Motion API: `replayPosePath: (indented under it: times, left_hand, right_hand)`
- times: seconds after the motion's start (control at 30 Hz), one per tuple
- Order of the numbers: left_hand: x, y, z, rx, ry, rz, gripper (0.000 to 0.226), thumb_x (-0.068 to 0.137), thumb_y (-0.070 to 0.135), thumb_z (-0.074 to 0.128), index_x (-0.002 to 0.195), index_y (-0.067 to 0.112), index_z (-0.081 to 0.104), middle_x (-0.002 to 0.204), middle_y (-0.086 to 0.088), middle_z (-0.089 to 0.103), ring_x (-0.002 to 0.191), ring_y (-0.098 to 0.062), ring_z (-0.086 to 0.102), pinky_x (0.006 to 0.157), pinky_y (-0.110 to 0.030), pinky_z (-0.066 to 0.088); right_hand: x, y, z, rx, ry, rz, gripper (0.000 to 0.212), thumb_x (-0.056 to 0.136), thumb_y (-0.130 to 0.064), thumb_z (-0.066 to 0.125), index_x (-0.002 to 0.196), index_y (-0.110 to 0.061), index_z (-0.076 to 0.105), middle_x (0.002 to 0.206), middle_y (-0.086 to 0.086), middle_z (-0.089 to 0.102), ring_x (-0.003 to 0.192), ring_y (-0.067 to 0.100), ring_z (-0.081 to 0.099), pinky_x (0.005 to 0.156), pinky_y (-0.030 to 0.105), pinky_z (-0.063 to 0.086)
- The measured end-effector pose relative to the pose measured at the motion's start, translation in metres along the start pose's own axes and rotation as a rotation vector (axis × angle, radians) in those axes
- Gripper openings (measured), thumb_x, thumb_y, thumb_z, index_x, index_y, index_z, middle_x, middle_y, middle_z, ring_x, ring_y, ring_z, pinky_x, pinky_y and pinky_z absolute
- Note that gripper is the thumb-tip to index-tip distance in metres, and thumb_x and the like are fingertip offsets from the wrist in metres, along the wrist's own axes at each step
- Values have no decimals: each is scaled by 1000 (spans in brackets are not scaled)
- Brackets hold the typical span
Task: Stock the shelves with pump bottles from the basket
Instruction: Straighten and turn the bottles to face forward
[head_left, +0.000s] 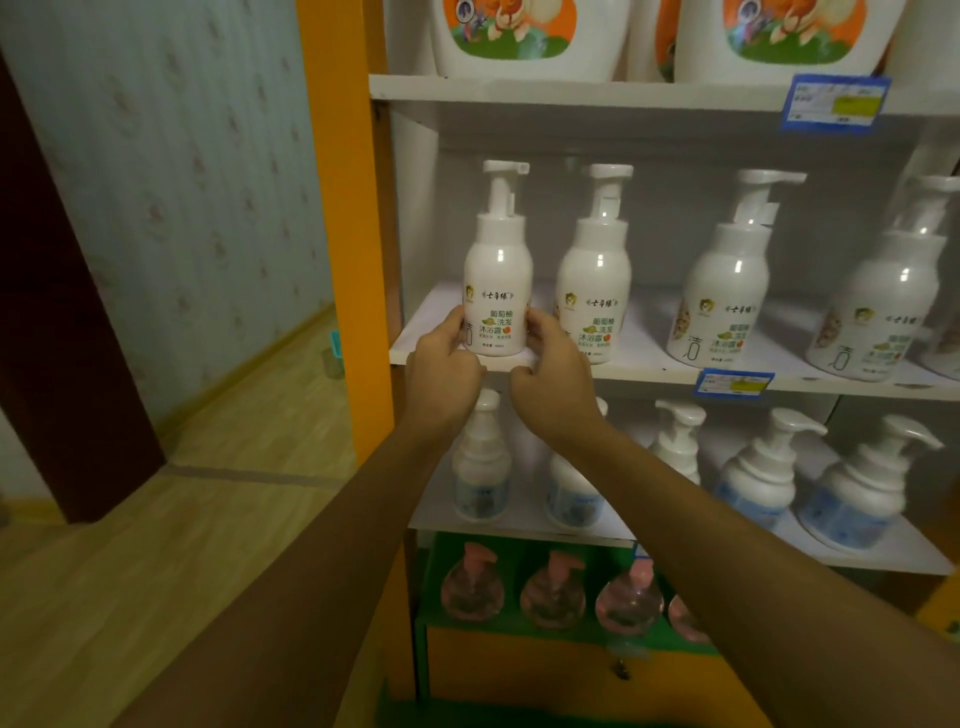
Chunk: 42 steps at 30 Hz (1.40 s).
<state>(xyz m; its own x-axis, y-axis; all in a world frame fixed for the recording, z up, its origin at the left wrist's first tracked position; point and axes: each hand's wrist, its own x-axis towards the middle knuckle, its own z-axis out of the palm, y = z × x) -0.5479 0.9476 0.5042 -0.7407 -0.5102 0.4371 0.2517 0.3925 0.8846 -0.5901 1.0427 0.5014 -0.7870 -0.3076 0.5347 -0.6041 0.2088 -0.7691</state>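
A white pump bottle (497, 280) with a green and orange label stands upright at the left end of the middle shelf (644, 370). My left hand (441, 375) grips its lower left side and my right hand (551, 375) grips its lower right side. Three matching white pump bottles (595, 280) stand in a row to its right on the same shelf. No basket is in view.
The upper shelf (571, 92) carries large white jugs. A lower shelf holds white pump bottles with blue labels (761, 470), and pink clear pump bottles (553, 592) stand below on a green ledge. An orange post (343, 208) frames the unit's left side. Wooden floor lies to the left.
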Motion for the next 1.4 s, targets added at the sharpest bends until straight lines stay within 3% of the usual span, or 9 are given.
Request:
replayPosePath:
  times: [0.17, 0.37, 0.5, 0.63, 0.8, 0.97, 1.23, 1.33, 1.4]
  left_hand:
    - [1, -1, 3, -27, 7, 16, 58, 84, -11, 44, 133, 18, 52, 127, -4, 62, 113, -18, 57, 96, -35, 51]
    - [-24, 10, 31, -25, 380, 97, 30, 93, 0, 47, 119, 4, 61, 122, -10, 62, 114, -19, 57, 96, -35, 52]
    - [-32, 25, 56, -83, 200, 46, 28, 95, 4, 45, 119, 8, 60, 121, -3, 60, 112, -12, 51, 100, -28, 45]
    - [-33, 32, 72, -127, 10, -11, 37, 94, 4, 43, 128, 13, 56, 124, 1, 63, 106, -9, 56, 91, -22, 50]
    - [-30, 34, 75, -108, 16, -49, 40, 95, 2, 43, 131, 13, 55, 120, -1, 61, 105, -10, 54, 85, -14, 45]
    - [-28, 36, 78, -65, -29, -65, 44, 95, 2, 44, 136, 15, 50, 130, -3, 59, 106, -6, 50, 84, -15, 39]
    - [-24, 34, 83, -88, -67, -52, 47, 92, -3, 43, 134, 14, 52, 111, 7, 59, 103, -9, 55, 86, -20, 47]
    - [-27, 33, 86, -74, 5, -42, 41, 94, 0, 42, 131, 12, 54, 123, -1, 62, 108, -12, 57, 96, -26, 50]
    - [-34, 34, 93, -12, 143, 8, 34, 96, 4, 43, 126, 9, 58, 125, -6, 62, 114, -16, 57, 94, -19, 47]
  right_hand:
    - [2, -3, 0, 13, -10, 17, 54, 76, 10, 55, 127, -9, 50, 121, 6, 62, 111, 17, 58, 86, 19, 44]
    - [-10, 0, -12, 19, 104, 8, 47, 82, 10, 50, 126, -7, 53, 118, 0, 60, 109, 13, 55, 93, 21, 44]
    - [-15, 6, -31, 5, 419, -25, 29, 84, 7, 50, 110, -3, 58, 107, 10, 60, 97, 14, 56, 83, 14, 49]
    - [-11, 12, -49, -50, 382, 55, 42, 80, 9, 53, 120, -3, 51, 120, 10, 49, 104, 11, 47, 71, -6, 37]
    - [-3, 19, -56, -31, 294, 117, 51, 78, 7, 58, 126, -7, 50, 125, 10, 52, 114, 20, 53, 81, 15, 45]
    - [1, 24, -60, -8, 291, 123, 52, 77, 7, 60, 127, -7, 50, 125, 10, 53, 114, 21, 54, 71, 6, 42]
    - [4, 30, -63, -13, 313, 124, 52, 77, 7, 61, 126, -8, 51, 124, 9, 55, 114, 20, 55, 84, 17, 44]
    - [0, 30, -67, -18, 303, 101, 50, 80, 6, 60, 127, -7, 50, 125, 9, 54, 116, 18, 53, 77, 8, 42]
    - [-6, 28, -75, -20, 346, 89, 48, 82, 6, 56, 127, -8, 49, 125, 7, 53, 116, 15, 50, 69, 2, 40]
